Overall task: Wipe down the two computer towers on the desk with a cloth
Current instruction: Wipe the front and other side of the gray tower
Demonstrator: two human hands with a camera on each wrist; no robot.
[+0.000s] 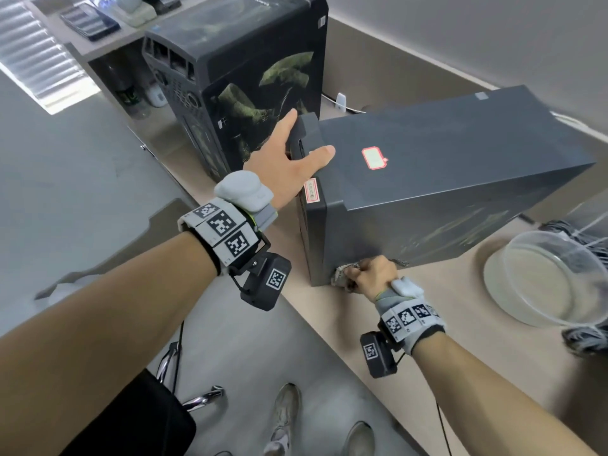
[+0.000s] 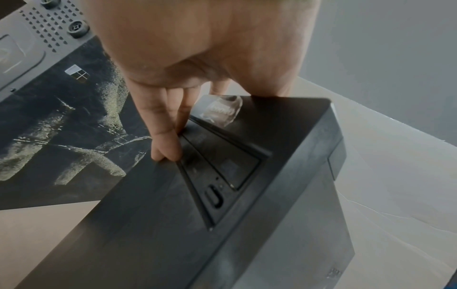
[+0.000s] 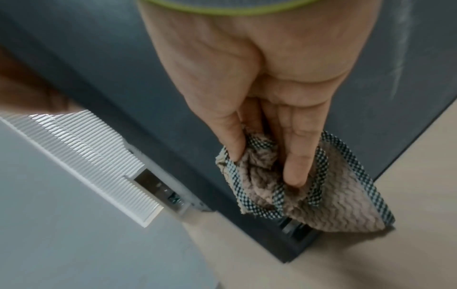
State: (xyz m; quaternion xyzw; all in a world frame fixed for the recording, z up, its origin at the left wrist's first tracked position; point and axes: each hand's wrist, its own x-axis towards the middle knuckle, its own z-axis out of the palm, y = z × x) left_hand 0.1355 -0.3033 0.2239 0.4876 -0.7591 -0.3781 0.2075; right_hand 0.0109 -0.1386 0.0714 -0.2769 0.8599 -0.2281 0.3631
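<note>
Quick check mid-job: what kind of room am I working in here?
Most likely an office or computer workroom. Two dark desktop computer towers, one near and one behind it, stand on a long beige desk against a plain wall, with a white cable behind them and slatted blinds nearby.

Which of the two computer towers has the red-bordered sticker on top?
The nearer tower, the plain dark grey one that the left hand steadies. The farther tower has mossy green artwork on its side panel and no such sticker.

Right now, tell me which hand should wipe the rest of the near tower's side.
Right. The right hand already grips the cloth against the near tower, while the left hand steadies its top front edge.
</note>
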